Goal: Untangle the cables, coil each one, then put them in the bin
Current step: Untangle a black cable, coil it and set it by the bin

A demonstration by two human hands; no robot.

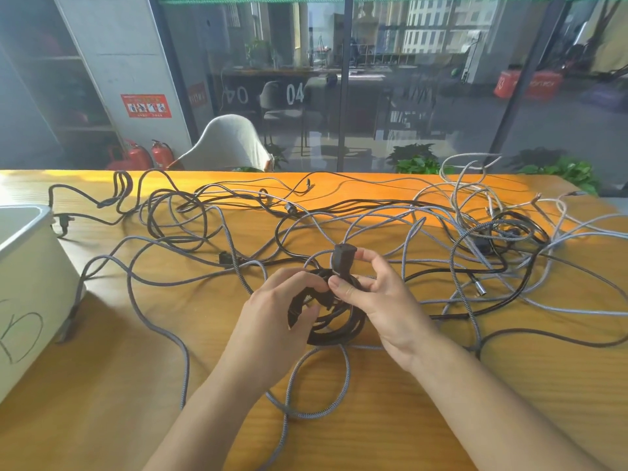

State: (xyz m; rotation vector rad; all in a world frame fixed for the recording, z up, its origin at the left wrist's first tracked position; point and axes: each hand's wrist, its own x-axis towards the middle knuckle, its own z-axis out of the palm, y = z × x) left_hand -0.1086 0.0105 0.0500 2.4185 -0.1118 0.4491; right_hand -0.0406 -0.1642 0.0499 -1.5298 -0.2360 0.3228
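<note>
One black coil is all I can count as nearly done from my remote seat, and nothing shows inside the bin [32, 263], which stands at the table's [102, 402] left edge with only its white wall and rim in view. Just right of it, black leads [163, 212] loop loosely across the far left of the wood, and grey braided cable [183, 355] trails toward the near edge. At centre, the left hand [272, 321] curls round the black coil [336, 331], holding its turns together just above the tabletop. The right hand [384, 300] pinches the coil's top, with the plug [343, 258] standing up between its fingers; I judge the loose end is being tucked. Further right, a dense knot [482, 232] of grey and black cable lies unsorted. By my reading, most of the untangling and coiling remains, and no cable has reached the bin as far as I can see
</note>
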